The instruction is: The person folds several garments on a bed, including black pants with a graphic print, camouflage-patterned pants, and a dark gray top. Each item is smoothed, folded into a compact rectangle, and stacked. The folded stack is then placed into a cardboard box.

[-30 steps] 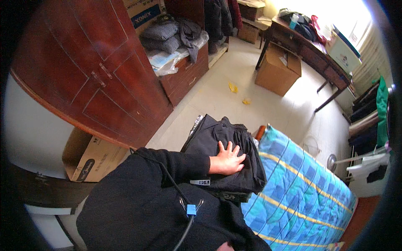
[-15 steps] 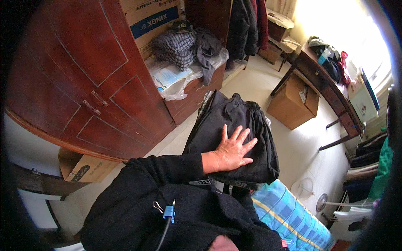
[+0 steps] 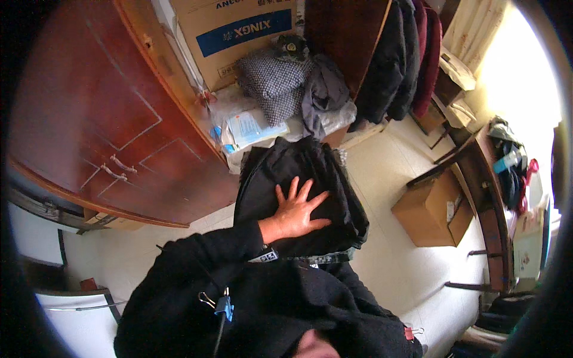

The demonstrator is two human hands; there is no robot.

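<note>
Before the dark-red wardrobe (image 3: 137,143), left hand (image 3: 295,216) lay flat, grip spread, on a folded black garment (image 3: 339,215) topping the clothes stack (image 3: 331,258), seemingly steadying it; right grip out of view; next move likely called for a level hold.

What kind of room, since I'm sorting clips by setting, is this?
Probably a bedroom or dressing area in a home: it has a large red-brown wardrobe, hanging coats and a dark wooden desk.
</note>
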